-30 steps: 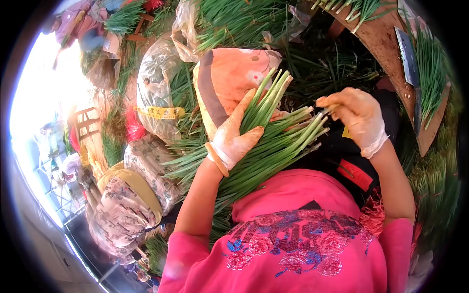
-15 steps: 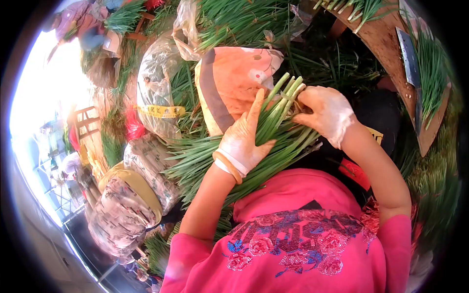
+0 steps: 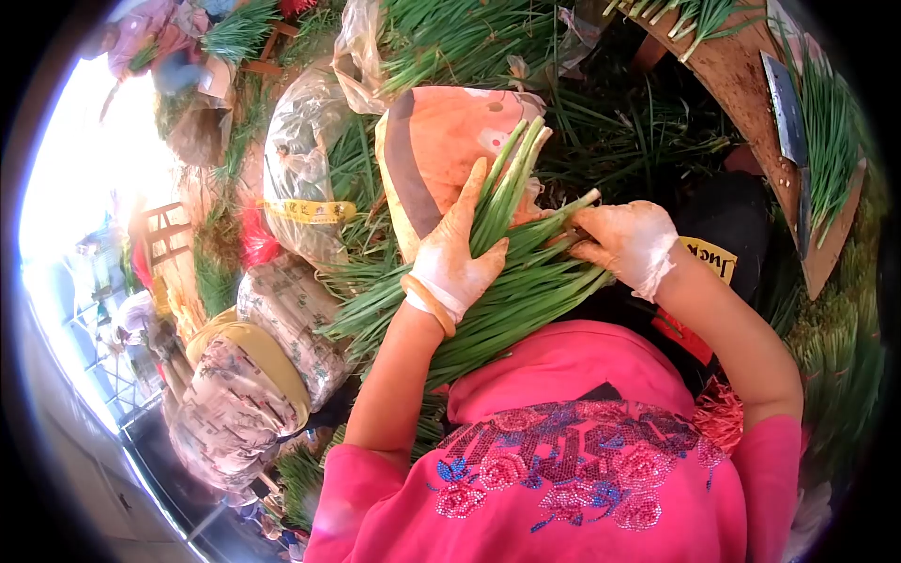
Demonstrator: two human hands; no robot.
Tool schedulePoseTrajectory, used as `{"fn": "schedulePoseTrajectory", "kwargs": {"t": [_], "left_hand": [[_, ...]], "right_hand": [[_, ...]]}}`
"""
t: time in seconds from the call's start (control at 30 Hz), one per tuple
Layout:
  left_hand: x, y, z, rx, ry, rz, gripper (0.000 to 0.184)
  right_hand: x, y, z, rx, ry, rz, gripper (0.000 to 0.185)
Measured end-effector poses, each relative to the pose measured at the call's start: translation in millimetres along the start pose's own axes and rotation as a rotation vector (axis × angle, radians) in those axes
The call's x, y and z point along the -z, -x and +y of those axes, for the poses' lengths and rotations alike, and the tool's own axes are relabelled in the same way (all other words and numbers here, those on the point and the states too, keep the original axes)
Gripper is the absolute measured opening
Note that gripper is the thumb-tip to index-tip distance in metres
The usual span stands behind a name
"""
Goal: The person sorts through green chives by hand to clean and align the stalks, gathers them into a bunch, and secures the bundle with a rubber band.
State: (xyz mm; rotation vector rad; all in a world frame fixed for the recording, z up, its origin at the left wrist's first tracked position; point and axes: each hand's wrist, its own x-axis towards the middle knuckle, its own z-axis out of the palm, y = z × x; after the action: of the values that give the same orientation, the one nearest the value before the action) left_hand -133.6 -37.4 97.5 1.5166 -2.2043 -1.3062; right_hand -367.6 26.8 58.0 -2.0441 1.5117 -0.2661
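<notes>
Long green stalks with pale ends (image 3: 526, 267) lie across my lap, leaves toward the left. My left hand (image 3: 457, 253), in a thin stained glove with an orange band at the wrist, rests on them with index finger and thumb spread, its other fingers hidden among the stalks. A smaller group of stalks (image 3: 511, 183) stands up beside that index finger. My right hand (image 3: 624, 239), gloved too, pinches stalks near the pale ends at the bundle's right side. Behind them is an orange cloth (image 3: 446, 141) with a brown stripe.
A large knife (image 3: 784, 113) lies on a brown board (image 3: 741, 75) at the upper right, beside more green stalks (image 3: 831, 150). Clear plastic bags (image 3: 305, 159) stand left of the cloth. A person in patterned clothing (image 3: 230, 413) is at the lower left.
My right hand came in from the right to the stalk ends and now pinches lower down. My left hand moved right, then back left. The upright stalks shifted left.
</notes>
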Motion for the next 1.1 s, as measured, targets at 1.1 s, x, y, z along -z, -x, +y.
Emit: {"fn": "schedulePoseTrajectory", "kwargs": {"t": [1.1], "left_hand": [[6.0,-1.9,3.1,-0.164,-0.006,-0.007,0.113]], "right_hand": [[27.1,-38.5,-16.8,0.137,0.073,-0.061,0.016]]}}
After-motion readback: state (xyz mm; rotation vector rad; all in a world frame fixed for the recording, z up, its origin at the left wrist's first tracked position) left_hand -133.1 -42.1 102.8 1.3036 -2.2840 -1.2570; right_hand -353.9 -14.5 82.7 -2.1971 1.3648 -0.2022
